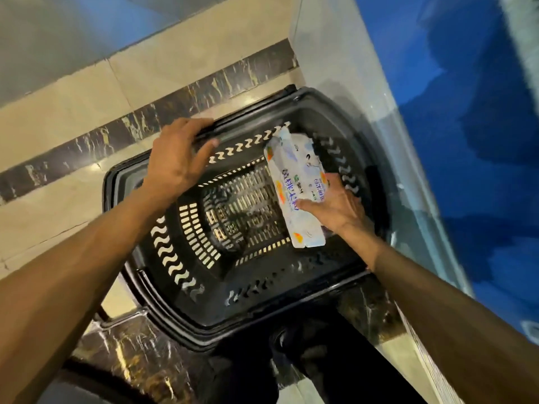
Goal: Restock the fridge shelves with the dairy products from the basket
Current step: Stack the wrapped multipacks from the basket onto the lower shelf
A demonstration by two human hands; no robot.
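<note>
Head view: a person's hands at a black basket [204, 313].
Left hand [178, 158] curls over its rim; right hand [335, 208] grips a white dairy pack [294, 188] inside.

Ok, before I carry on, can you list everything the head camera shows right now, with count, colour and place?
basket: one, black, slotted walls, on the floor at centre
dairy pack: one, white with blue lettering and orange spots, inside the basket at its right side
floor: beige tiles with dark marbled bands, under and around the basket
blue panel: one, blue, along the right edge
left hand: one, grips the basket's far left rim
right hand: one, holds the dairy pack
</note>
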